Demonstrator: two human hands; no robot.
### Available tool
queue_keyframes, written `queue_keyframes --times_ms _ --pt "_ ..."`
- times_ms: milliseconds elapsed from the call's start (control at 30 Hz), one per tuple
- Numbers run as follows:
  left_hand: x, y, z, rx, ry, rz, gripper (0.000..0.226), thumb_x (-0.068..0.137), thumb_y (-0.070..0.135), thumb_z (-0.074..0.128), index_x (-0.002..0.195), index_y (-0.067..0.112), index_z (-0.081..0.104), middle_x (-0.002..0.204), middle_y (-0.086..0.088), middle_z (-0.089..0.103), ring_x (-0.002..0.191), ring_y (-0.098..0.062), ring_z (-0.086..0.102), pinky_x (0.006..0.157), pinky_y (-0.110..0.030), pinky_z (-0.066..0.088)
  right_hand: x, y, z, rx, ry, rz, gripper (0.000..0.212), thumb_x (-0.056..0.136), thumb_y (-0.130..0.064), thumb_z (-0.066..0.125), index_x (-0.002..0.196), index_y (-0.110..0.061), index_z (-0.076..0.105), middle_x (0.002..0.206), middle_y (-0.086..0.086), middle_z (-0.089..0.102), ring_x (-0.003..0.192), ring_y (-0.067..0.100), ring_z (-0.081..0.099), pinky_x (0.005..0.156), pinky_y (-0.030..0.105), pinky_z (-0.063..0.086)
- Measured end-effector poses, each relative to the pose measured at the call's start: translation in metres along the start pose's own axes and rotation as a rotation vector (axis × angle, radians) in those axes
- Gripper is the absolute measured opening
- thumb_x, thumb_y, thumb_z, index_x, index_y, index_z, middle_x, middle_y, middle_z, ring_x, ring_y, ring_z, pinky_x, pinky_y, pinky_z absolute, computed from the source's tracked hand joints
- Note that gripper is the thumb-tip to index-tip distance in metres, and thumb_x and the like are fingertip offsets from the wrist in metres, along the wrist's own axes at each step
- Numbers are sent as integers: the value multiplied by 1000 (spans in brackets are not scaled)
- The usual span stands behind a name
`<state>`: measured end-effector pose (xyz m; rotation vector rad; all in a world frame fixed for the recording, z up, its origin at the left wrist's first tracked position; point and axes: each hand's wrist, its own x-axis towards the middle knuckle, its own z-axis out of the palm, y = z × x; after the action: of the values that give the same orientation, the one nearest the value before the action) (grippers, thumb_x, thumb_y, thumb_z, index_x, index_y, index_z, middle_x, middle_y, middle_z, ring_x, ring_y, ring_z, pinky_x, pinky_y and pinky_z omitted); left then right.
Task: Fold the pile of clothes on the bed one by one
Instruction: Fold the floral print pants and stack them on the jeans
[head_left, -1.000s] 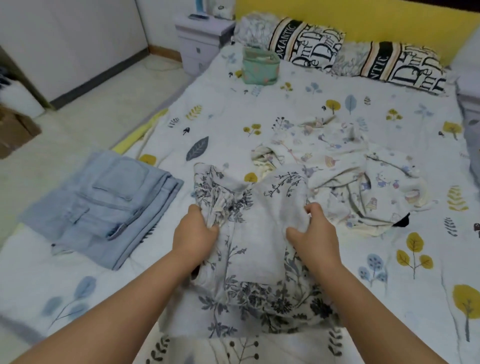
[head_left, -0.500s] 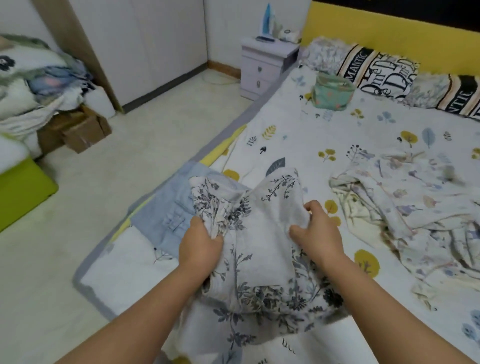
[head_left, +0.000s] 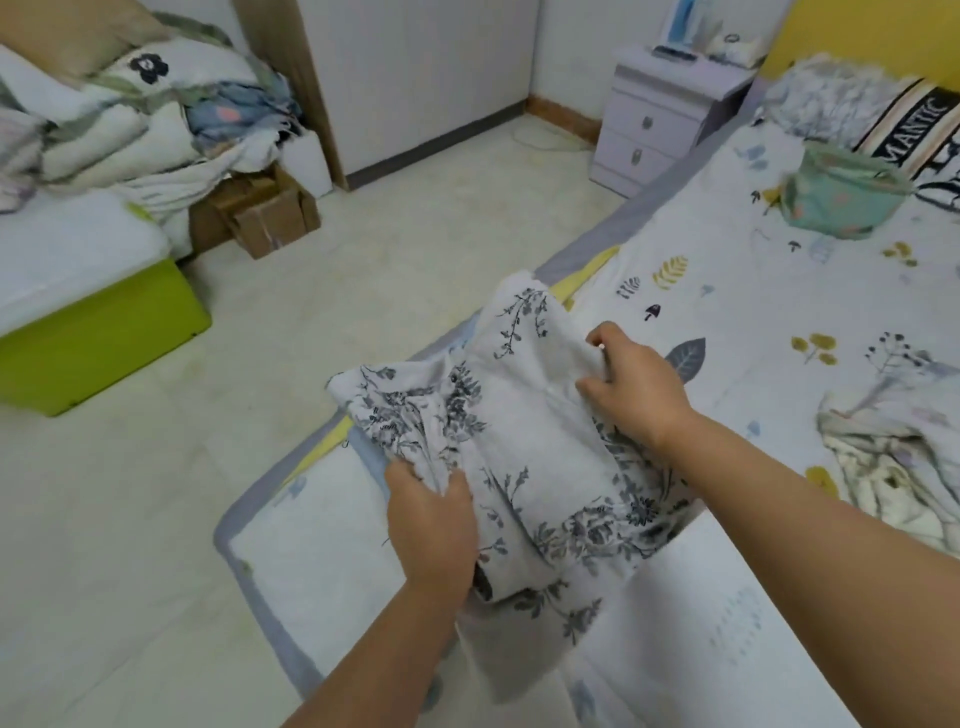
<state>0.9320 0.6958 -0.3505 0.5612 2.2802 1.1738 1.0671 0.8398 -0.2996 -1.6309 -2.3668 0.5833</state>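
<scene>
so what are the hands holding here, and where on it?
Both grip the floral garment: left hand bunches its near left edge, right hand pinches its far right edge.

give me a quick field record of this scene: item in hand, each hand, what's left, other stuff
item in hand: floral garment, part folded, held above the bed edge
left hand: grips the garment's near left side
right hand: pinches its far right edge
left to fold: crumpled clothes at right
other: teal pouch, nightstand, cardboard box
</scene>
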Motion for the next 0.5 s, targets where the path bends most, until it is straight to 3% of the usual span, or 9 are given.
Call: queue_keyframes --times_ms 100,200,367,433,500 --pt "9 -12 14 -88 86 -37 27 89 18 60 107 9 42 97 -9 58 86 -28 57 77 -39 49 36 -6 17 -19 -38 -106 35 89 -20 57 120 -12 44 91 4 51 91 28 53 65 30 29" --pt "16 -28 30 -130 130 -65 25 89 18 59 98 13 36 94 -11 56 85 -31 56 74 -40 47 64 -5 38 -44 -45 -182 33 89 -18 58 118 -11 43 108 10 56 96 30 53 68 31 32" --pt "30 -69 52 -31 122 -196 28 92 23 55 99 12 30 97 -14 55 85 -32 56 73 -40 47 97 14 91 -199 -72 -172 41 91 -10 49 129 -6 36 117 20 49 101 36 50 75 39 38" --pt "36 -85 52 37 108 -209 31 91 27 56 99 9 31 96 -12 51 87 -31 54 74 -39 46 102 28 111 -308 -74 -114 50 91 -10 46 138 -7 29 122 21 46 107 36 47 84 41 37" --pt "41 -96 48 152 126 -148 44 84 27 66 107 2 38 106 -19 48 101 -35 49 85 -44 45 101 39 123 -398 -104 -49 62 94 -18 46 147 -12 14 137 20 35 124 36 36 100 44 31"
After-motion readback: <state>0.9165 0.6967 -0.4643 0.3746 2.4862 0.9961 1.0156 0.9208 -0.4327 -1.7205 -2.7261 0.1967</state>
